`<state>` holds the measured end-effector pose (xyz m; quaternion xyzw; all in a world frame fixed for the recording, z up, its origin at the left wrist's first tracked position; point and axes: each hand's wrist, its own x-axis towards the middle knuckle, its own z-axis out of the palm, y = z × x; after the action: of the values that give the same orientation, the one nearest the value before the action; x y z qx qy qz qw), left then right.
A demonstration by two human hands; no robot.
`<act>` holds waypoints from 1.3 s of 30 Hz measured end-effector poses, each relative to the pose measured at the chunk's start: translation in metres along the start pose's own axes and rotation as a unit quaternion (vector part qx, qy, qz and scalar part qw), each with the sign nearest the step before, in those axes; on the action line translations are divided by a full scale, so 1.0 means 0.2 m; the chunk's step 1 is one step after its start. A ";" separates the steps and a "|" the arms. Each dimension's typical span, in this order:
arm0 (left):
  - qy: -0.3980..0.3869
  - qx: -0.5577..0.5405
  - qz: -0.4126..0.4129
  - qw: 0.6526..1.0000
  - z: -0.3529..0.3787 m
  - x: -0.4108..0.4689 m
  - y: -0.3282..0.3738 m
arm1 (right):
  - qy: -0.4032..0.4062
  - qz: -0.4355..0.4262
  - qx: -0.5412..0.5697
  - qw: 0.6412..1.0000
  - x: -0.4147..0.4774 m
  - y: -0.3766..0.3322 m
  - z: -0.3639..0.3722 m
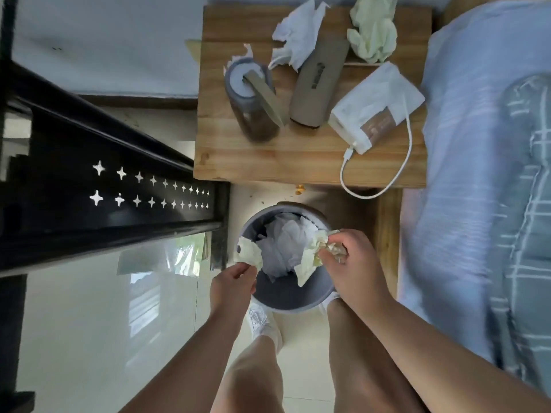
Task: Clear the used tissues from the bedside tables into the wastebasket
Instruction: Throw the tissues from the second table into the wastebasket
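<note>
The right hand (350,263) is clamped on a crumpled pale-green tissue (313,257) over the wastebasket (286,302). The left hand (234,280) pinches another pale-green tissue (247,253) at the basket's left rim. White tissues (283,245) already lie inside the wastebasket, which stands on the floor just before the wooden worktop (298,162). On the worktop remain a white crumpled tissue (298,34) and a green one (372,34), beside a bottle (253,96), a case (319,81) and a power bank (375,105).
</note>
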<state>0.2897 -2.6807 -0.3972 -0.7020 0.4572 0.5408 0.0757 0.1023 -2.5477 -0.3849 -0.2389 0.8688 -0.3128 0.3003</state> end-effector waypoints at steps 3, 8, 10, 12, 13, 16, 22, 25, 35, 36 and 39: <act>-0.045 0.029 -0.031 0.998 0.07 0.09 -0.12 | -0.043 0.050 -0.038 0.997 0.00 0.15 0.13; -0.115 0.063 -0.033 0.991 0.13 0.20 -0.21 | -0.103 0.098 -0.054 0.988 0.04 0.30 0.25; -0.123 0.088 -0.028 0.988 0.14 0.21 -0.22 | -0.138 0.100 -0.081 0.982 0.03 0.31 0.27; -0.112 0.093 -0.027 0.989 0.14 0.21 -0.22 | -0.151 0.099 -0.100 0.978 0.02 0.31 0.28; -0.107 0.087 -0.028 0.990 0.13 0.20 -0.21 | -0.152 0.100 -0.100 0.978 0.01 0.30 0.27; -0.094 0.070 -0.017 0.993 0.12 0.14 -0.15 | -0.153 0.093 -0.099 0.979 0.01 0.22 0.20; -0.051 0.006 0.056 0.997 0.00 -0.01 0.16 | -0.110 0.045 0.005 0.993 0.07 -0.11 -0.13; -0.012 -0.031 0.122 0.992 -0.10 -0.07 0.43 | -0.090 -0.004 0.038 0.995 0.17 -0.32 -0.33; 0.077 -0.074 0.260 0.960 -0.34 0.11 1.32 | -0.004 -0.108 0.045 0.993 0.89 -0.82 -0.63; 0.077 -0.067 0.270 0.958 -0.34 0.14 1.38 | 0.003 -0.117 0.034 0.993 0.96 -0.85 -0.63; 0.069 -0.006 0.301 0.951 -0.32 0.25 1.53 | 0.011 -0.142 -0.019 0.990 1.17 -0.92 -0.60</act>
<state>0.1112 -2.9215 -0.2937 -0.5681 0.6481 0.4912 -0.1264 -0.1012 -2.7671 -0.2709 -0.3617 0.8352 -0.3387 0.2387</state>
